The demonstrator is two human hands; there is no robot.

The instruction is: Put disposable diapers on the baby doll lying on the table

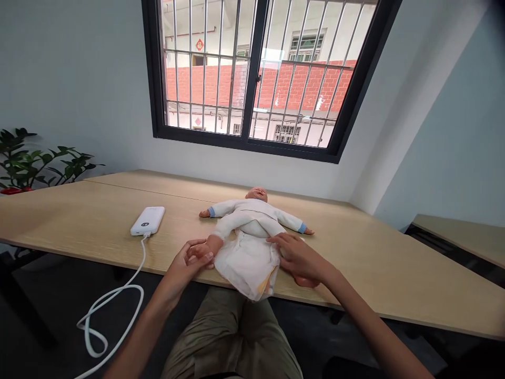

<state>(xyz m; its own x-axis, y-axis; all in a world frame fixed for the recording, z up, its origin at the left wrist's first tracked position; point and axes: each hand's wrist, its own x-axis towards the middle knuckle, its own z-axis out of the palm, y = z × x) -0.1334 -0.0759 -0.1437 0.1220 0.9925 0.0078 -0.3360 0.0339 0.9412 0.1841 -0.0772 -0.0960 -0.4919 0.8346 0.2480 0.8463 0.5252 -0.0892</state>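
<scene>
A baby doll (252,210) lies on its back on the light wooden table (366,263), in a white long-sleeved top with blue cuffs. A white diaper (246,266) covers its hips, and its loose front hangs over the table's near edge. My left hand (189,261) is closed around the doll's raised foot (207,248). My right hand (298,258) grips the diaper's side at the doll's hip, above the other leg (305,281). The doll's lower back is hidden by the diaper.
A white power bank (148,221) lies left of the doll, its white cable (114,310) dropping over the table edge in loops. A potted plant (27,163) stands far left, a barred window (252,73) fills the wall ahead, and my khaki-clad legs (232,337) sit below the table edge.
</scene>
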